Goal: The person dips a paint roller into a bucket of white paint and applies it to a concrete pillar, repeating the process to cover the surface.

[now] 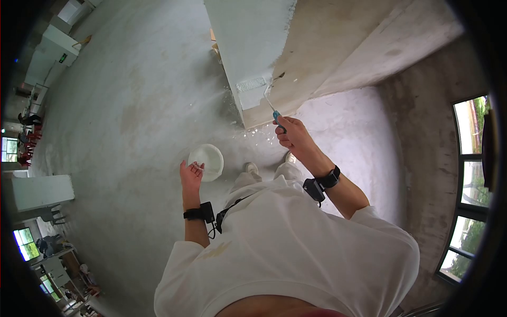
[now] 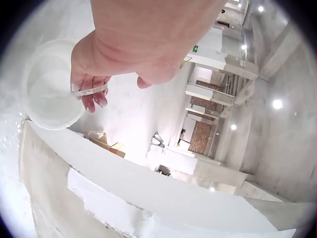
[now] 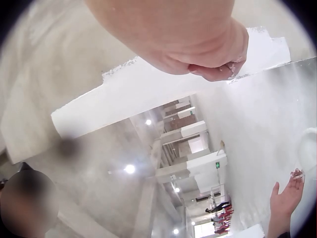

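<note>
My right hand (image 1: 297, 139) grips the blue handle (image 1: 279, 121) of a paint roller (image 1: 251, 84), whose head lies against the light-painted part of the wall (image 1: 253, 39). In the right wrist view my right hand (image 3: 218, 57) has its fingers curled, and the roller is hidden behind it. Lower and to the left, my left hand (image 1: 191, 176) holds the handle of a white bucket (image 1: 215, 162). The left wrist view shows the fingers of my left hand (image 2: 129, 49) hooked round the bucket's handle (image 2: 94, 90), with the bucket (image 2: 54, 121) hanging beside them.
Bare brownish wall (image 1: 322, 37) borders the painted strip. White spatters dot the grey floor (image 1: 142, 105) near the wall's end and my feet (image 1: 252, 168). A cardboard box (image 2: 111, 147) stands beyond the wall. Windows (image 1: 470, 179) are at the right; red chairs (image 1: 26, 150) stand far left.
</note>
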The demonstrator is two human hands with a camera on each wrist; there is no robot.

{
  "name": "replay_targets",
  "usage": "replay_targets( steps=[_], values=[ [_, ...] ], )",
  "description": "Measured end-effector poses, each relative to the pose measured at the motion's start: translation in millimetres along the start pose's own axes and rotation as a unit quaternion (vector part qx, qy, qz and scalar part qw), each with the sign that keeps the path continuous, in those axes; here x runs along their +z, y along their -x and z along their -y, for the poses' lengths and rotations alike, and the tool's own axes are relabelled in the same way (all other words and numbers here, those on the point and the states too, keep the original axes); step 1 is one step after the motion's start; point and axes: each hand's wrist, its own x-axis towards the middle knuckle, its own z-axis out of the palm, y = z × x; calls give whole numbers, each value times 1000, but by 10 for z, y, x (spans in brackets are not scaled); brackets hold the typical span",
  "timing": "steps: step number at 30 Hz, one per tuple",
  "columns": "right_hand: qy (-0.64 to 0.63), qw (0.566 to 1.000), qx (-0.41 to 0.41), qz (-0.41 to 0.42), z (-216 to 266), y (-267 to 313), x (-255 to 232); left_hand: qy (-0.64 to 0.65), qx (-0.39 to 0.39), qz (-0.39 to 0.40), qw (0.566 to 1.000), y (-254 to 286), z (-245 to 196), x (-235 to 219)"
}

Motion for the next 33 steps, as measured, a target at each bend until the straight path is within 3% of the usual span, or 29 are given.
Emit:
replay_targets(
  steps=[8,10,16,31,33],
  values=[
    [15,1000,14,-2,-283,-419,-160,20,3,12,1000,-88,67,-67],
    [6,999,30,-37,-403,-591,-201,12,3,0,1000,-104,77,-110],
    [-13,995,82,-54,-795,-1267,-497,-5,4,-54,998,-15,134,-195],
    [-26,977,148,-153,-1964,-2829,-1077,-8,-26,-84,996,317,150,-250],
    [-26,977,143,-155,-2000,-2870,-1115,11,-39,-34,999,315,137,-306]
  ],
)
